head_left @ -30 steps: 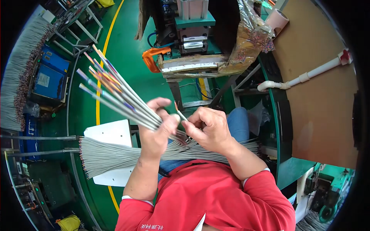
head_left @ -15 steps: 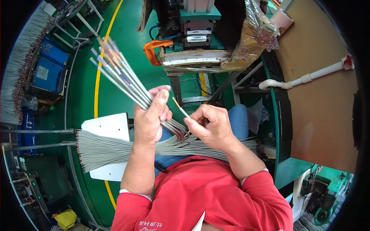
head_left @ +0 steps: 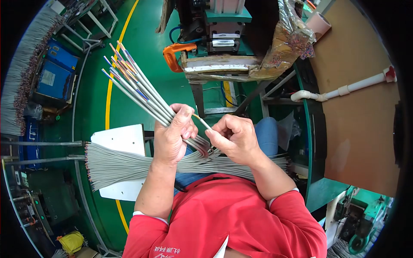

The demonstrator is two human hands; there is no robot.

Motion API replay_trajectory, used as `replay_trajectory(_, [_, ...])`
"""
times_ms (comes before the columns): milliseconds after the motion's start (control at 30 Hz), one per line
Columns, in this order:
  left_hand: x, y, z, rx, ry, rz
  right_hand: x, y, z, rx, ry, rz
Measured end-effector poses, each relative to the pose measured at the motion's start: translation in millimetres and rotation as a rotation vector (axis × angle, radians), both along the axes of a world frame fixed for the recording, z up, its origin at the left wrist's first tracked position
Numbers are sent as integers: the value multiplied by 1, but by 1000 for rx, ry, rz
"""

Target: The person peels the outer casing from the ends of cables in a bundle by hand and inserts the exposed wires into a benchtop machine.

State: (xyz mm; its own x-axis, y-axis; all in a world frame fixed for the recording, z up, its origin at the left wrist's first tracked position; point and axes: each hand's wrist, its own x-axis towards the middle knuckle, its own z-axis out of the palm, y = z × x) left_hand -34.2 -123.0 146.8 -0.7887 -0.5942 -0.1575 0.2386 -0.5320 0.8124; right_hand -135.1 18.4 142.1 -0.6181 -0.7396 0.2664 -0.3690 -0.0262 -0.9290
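My left hand (head_left: pixel 174 135) is closed round a bunch of grey cables (head_left: pixel 144 96), whose stripped ends with coloured wires fan out to the upper left. Between thumb and fingers, my right hand (head_left: pixel 232 139) pinches one grey cable (head_left: pixel 205 124). Its thin bare wires point up and left, close to the fingertips of my left hand. Below both hands a large bundle of grey cables (head_left: pixel 120 163) lies across my lap and over a white board (head_left: pixel 118 136).
A machine with an orange handle (head_left: pixel 172 58) and a taped, padded edge (head_left: pixel 221 64) stands ahead. At the right is a brown panel (head_left: pixel 357 112) with a white pipe (head_left: pixel 352 86). More grey cables (head_left: pixel 21 73) hang at the far left beside blue bins (head_left: pixel 51 81).
The cable bunch in my left hand swung upright, then settled. My left thumb has come down over the bunch, and the single cable's wires now lie nearer my left fingers.
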Motion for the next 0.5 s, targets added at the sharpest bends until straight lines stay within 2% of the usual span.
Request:
replay_trajectory(200, [5, 1, 3, 54, 66, -127, -2, 0, 4, -28, -21, 38])
replay_trajectory(367, [5, 6, 2, -69, 1, -106, -5, 1, 13, -42, 4, 34])
replay_trajectory(500, [6, 3, -1, -173, -10, -93, -9, 4, 11, -21, 22, 155])
